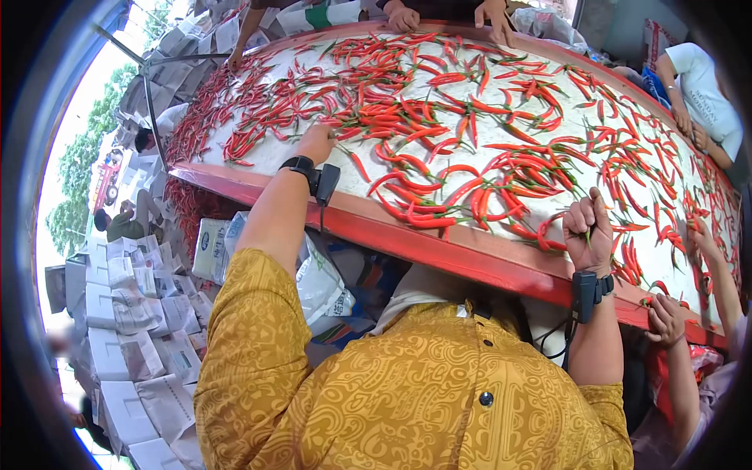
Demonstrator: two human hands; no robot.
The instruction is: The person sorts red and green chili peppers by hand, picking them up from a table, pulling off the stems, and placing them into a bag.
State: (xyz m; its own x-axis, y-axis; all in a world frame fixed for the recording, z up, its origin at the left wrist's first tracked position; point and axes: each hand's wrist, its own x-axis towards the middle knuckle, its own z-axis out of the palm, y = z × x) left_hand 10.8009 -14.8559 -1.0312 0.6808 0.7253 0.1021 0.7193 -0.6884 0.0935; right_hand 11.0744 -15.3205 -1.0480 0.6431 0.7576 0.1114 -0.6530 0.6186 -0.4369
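Red chillies with green stems point(423, 211) lie scattered and in loose piles over a white table top with a red rim point(376, 233). My left hand point(317, 143) reaches over the near edge at the left, fingers bent down at the chillies; its fingertips are partly hidden, and whether it grips one cannot be made out. Above the near rim at the right, my right hand point(587, 227) is raised with its fingers closed around a chilli, whose green stem shows below the fist. Both wrists wear black devices.
Co-workers' hands rest on the far rim point(403, 17) and at the right end point(666, 319). A person in a white shirt point(701, 94) stands at the far right. Stacked paper-wrapped bundles point(153, 313) fill the left, and plastic bags point(317, 282) lie under the table.
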